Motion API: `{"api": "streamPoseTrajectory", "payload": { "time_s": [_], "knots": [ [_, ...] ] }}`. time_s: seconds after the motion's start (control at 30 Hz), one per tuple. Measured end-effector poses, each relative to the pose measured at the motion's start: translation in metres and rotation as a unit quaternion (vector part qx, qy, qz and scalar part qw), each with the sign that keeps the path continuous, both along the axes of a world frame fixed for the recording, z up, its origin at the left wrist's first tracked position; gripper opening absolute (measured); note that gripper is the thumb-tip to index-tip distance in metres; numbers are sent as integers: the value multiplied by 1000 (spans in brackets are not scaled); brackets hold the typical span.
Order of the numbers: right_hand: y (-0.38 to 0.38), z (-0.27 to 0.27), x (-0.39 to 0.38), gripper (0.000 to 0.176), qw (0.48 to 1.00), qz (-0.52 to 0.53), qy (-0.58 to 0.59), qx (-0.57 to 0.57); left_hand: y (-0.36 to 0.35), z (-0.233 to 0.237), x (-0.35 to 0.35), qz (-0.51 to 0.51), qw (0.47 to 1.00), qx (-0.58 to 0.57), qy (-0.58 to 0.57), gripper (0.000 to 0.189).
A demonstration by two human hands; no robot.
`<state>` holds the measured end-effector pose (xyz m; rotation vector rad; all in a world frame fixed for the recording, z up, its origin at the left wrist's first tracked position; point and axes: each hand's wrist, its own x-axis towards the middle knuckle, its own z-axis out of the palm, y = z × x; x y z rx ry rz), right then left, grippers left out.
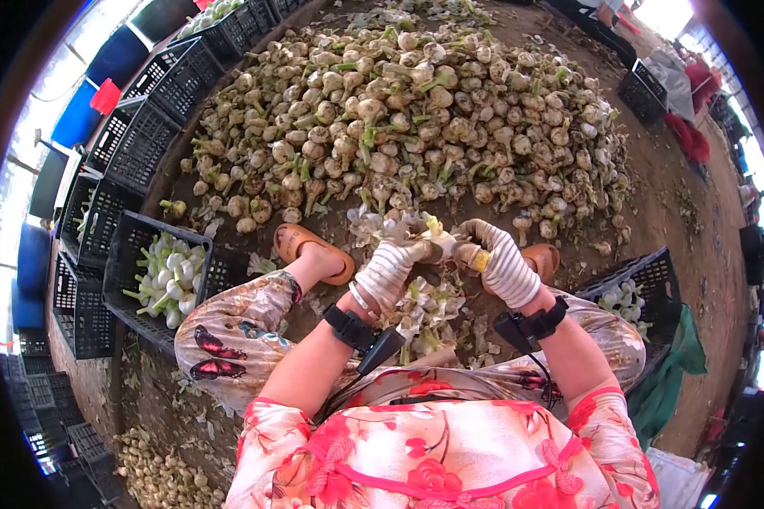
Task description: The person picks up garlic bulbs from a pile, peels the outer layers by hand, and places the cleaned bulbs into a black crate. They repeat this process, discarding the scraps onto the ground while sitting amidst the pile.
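Both my hands meet in front of my lap, in dirty white striped gloves. A garlic bulb [435, 231] with a pale yellowish stem shows between them, partly covered by fingers. My left hand [395, 263] is closed around its left side. My right hand [499, 257] pinches at its right side, with yellow tape on one finger. Loose garlic skins [429, 310] lie on the ground below my hands. Just beyond them rises a big heap of unpeeled garlic bulbs [399, 110], brown and soil-stained, some with green stems.
On my left stands a black crate [119, 284] with cleaned white garlic [171, 276]; more black crates [136, 140] line that side. Another crate [666, 276] with white garlic is by my right knee, with green cloth [675, 356] beside it. A smaller garlic pile [165, 471] lies at lower left.
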<state>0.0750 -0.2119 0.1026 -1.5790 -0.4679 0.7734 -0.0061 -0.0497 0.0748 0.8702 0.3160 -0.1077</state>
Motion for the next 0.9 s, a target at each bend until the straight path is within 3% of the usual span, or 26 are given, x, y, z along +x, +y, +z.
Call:
{"api": "streamPoseTrajectory", "payload": {
  "time_s": [0.07,0.13,0.17,0.27,0.3,0.4,0.47,0.5,0.53,0.6,0.63,0.7,0.77,0.9],
  "knots": [
    [0,-5,1,13,999,-29,-18,18,-1,2,-2,4,999,-25,-25,38],
    [4,-13,10,10,980,-108,-166,32,3,5,-5,-7,998,-43,-51,45],
    [4,-13,16,10,950,-140,-279,-21,3,-10,-5,-29,991,-82,-98,53],
    [-8,-18,42,8,926,-179,-311,-117,-2,14,-10,-3,997,-53,-55,57],
    [-12,-15,38,8,979,-170,-105,-27,5,10,-7,-25,996,-62,-56,59],
    [2,10,-3,25,990,-57,-72,109,9,-4,-2,3,998,-24,-53,59],
    [14,4,-15,29,935,-79,-347,-8,3,-17,5,29,994,65,-87,58],
    [17,-9,-18,26,928,-108,-355,-5,-1,-30,10,54,987,107,-109,56],
    [15,-16,-16,24,941,-109,-320,-17,-2,-29,12,81,977,149,-131,55],
    [14,-26,-9,21,962,-108,-248,-38,0,-21,5,51,982,169,-70,49],
    [13,-29,-5,14,947,-105,-300,-42,0,-17,3,48,984,161,-56,47],
    [14,-30,0,13,987,-130,-89,32,0,-4,-1,32,993,109,-38,50],
    [14,-23,1,12,976,-143,128,105,7,9,-2,-23,998,24,-48,54],
    [9,-17,-2,12,920,-89,315,213,20,14,-4,-81,992,-37,-84,57]
  ]
}}
